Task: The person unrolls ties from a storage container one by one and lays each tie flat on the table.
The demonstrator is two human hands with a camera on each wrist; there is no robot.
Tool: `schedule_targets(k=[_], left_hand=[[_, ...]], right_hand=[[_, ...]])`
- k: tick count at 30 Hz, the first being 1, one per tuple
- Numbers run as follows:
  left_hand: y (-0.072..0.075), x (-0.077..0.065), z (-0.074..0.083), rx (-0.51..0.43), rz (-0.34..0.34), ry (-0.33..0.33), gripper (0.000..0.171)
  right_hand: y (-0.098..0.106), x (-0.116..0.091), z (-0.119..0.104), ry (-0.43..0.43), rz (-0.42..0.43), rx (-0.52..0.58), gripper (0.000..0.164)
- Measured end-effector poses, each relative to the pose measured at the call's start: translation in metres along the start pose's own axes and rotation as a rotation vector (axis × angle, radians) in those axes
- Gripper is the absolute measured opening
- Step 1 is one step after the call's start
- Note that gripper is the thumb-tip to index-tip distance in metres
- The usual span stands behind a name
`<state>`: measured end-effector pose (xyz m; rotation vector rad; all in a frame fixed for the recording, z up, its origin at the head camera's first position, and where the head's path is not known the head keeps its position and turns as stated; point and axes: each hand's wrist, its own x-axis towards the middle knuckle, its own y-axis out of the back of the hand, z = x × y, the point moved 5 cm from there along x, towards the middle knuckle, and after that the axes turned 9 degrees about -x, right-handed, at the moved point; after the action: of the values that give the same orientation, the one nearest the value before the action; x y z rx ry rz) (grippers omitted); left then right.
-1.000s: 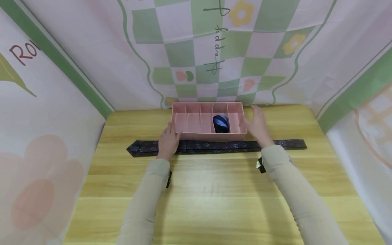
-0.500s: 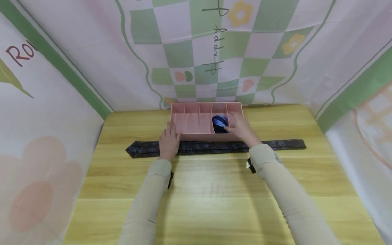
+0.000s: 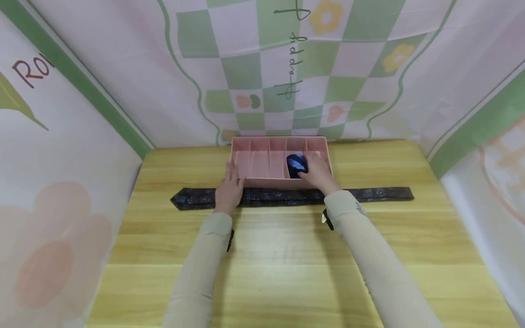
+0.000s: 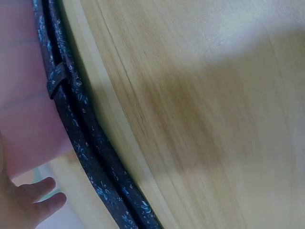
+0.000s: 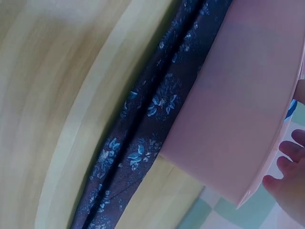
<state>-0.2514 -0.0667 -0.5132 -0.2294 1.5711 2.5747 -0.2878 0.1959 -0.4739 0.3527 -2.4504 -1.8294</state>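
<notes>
Left of centre in the head view, your left hand (image 3: 229, 195) has straight fingers at the near-left corner of the pink box (image 3: 266, 183) and grips nothing; light pressure there should be enough to steady it. Along the box's near side, the flat tie (image 3: 283, 197) stretches across mid-frame, beneath both your arms, so carry your wrists clear or you may drag it askew. Right of centre, the rolled tie (image 3: 296, 165) sits in the fourth compartment from the left. Your right hand (image 3: 321, 174) reaches in from its right, thumb by the roll's lower edge; whether you are pinching it, I cannot tell. Support both sides so the coil stays snug.

On the printed backdrop (image 3: 45, 150), you can read "Ro" plus a cut-off letter at upper left; "Happy" runs sideways at upper centre, with a cropped fragment above. No brand is legible.
</notes>
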Motion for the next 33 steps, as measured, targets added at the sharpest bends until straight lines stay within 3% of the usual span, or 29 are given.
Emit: schedule_targets(k=[14, 21, 27, 33], left_hand=[[-0.002, 0.001, 0.0, -0.029, -0.004, 0.001, 0.06], [0.0, 0.001, 0.001, -0.017, -0.003, -0.008, 0.06], [0.0, 0.001, 0.001, -0.025, -0.003, 0.009, 0.059], [-0.002, 0.003, -0.001, -0.014, -0.001, 0.023, 0.059]], right_hand=[[-0.003, 0.004, 0.002, 0.018, -0.089, -0.048, 0.073], [-0.004, 0.007, -0.005, 0.107, -0.098, -0.103, 0.068], [-0.006, 0.011, -0.007, 0.101, -0.114, -0.07, 0.063], [-0.006, 0.013, -0.006, 0.095, -0.069, -0.081, 0.061]])
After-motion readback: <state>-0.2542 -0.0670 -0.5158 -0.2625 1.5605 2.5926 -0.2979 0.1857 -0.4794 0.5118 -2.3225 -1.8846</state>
